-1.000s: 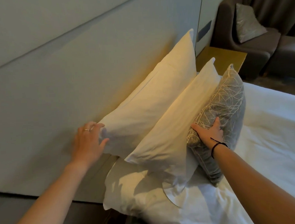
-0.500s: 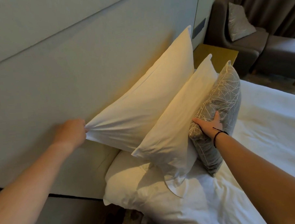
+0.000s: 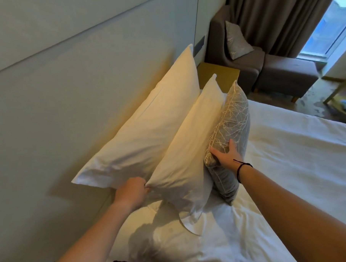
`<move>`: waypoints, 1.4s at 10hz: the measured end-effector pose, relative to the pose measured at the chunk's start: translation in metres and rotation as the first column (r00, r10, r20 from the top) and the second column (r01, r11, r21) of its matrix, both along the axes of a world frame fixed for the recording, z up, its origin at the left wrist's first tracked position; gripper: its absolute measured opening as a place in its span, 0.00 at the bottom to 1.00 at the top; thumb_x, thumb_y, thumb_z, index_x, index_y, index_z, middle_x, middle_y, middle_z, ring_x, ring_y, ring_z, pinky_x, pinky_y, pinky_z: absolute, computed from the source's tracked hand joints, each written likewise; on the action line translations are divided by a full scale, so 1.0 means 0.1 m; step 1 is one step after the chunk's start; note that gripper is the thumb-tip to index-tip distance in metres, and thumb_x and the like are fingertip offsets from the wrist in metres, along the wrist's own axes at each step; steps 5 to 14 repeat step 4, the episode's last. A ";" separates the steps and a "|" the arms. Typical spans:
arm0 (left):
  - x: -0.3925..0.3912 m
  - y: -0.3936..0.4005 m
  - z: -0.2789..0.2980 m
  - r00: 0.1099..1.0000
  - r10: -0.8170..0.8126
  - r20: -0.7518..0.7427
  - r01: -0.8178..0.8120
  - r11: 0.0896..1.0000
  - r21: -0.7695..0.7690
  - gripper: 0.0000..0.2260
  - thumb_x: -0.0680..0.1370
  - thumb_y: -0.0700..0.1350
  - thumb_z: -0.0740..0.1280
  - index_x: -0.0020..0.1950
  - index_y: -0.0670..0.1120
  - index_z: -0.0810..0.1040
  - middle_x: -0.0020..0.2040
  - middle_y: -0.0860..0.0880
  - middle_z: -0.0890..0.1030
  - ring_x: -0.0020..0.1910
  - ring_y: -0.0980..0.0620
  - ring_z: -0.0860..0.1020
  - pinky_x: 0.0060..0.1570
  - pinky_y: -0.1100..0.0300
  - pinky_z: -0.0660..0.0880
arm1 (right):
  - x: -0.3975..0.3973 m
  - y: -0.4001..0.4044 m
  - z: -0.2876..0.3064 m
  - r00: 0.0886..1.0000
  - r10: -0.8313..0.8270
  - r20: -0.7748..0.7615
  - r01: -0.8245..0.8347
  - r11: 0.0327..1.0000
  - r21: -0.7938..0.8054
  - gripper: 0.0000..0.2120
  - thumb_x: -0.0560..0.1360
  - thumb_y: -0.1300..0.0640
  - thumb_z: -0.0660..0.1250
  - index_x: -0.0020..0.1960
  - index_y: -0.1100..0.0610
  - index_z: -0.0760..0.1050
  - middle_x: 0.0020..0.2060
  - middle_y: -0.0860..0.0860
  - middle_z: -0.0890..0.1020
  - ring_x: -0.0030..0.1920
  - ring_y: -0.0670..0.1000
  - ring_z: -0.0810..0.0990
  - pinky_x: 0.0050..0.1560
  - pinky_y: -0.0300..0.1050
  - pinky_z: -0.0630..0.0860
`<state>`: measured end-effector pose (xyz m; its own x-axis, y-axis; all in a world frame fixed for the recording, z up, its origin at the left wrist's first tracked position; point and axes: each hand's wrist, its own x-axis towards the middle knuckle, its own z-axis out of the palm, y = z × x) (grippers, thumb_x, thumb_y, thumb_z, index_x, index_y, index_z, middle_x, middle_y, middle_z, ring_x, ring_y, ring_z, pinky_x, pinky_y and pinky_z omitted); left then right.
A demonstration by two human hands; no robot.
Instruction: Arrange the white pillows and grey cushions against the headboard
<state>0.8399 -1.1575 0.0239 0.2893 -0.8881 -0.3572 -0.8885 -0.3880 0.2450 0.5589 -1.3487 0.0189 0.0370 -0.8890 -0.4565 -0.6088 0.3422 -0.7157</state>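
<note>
Low in the frame's centre, our left hand (image 3: 131, 192) has its grip closed, pinching the near corner of the front white pillow (image 3: 190, 148). Our right hand (image 3: 226, 156), at centre right, lies with fingers spread flat on the grey cushion (image 3: 233, 120), thumb raised against its face. Pillow and cushion stand on edge on the bed (image 3: 288, 155). Behind them the back white pillow (image 3: 148, 132) leans on the headboard (image 3: 57, 96) filling the left. An armchair (image 3: 244, 58) sits upper right.
</note>
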 end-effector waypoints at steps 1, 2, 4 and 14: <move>0.20 0.02 0.02 0.999 -0.004 -0.042 0.002 0.999 -0.052 0.18 0.78 0.55 0.65 0.31 0.49 0.71 0.33 0.53 0.76 0.39 0.47 0.77 0.33 0.55 0.67 | -0.08 0.10 0.00 0.997 0.015 0.071 -0.015 1.000 -0.003 0.51 0.68 0.33 0.70 0.78 0.44 0.42 0.78 0.53 0.57 0.75 0.58 0.61 0.72 0.59 0.64; 0.24 0.01 0.04 0.998 -0.061 -0.013 0.060 0.996 -0.068 0.19 0.78 0.56 0.65 0.31 0.49 0.72 0.31 0.53 0.76 0.36 0.49 0.76 0.32 0.56 0.67 | -0.17 0.20 0.06 0.991 0.038 0.126 -0.039 0.999 0.001 0.46 0.72 0.38 0.70 0.79 0.45 0.45 0.78 0.53 0.58 0.75 0.57 0.61 0.71 0.56 0.64; 0.06 -0.05 -0.02 0.986 -0.060 -0.154 0.040 0.991 -0.129 0.08 0.78 0.56 0.64 0.43 0.54 0.75 0.41 0.57 0.79 0.42 0.55 0.78 0.36 0.57 0.70 | -0.34 0.70 0.65 0.946 0.299 -0.124 -0.318 0.930 -0.184 0.30 0.76 0.43 0.67 0.75 0.49 0.63 0.66 0.49 0.76 0.66 0.50 0.74 0.67 0.49 0.70; 0.06 -0.05 -0.02 0.986 -0.060 -0.154 0.040 0.991 -0.129 0.08 0.78 0.56 0.64 0.43 0.54 0.75 0.41 0.57 0.79 0.42 0.55 0.78 0.36 0.57 0.70 | -0.34 0.70 0.65 0.946 0.299 -0.124 -0.318 0.930 -0.184 0.30 0.76 0.43 0.67 0.75 0.49 0.63 0.66 0.49 0.76 0.66 0.50 0.74 0.67 0.49 0.70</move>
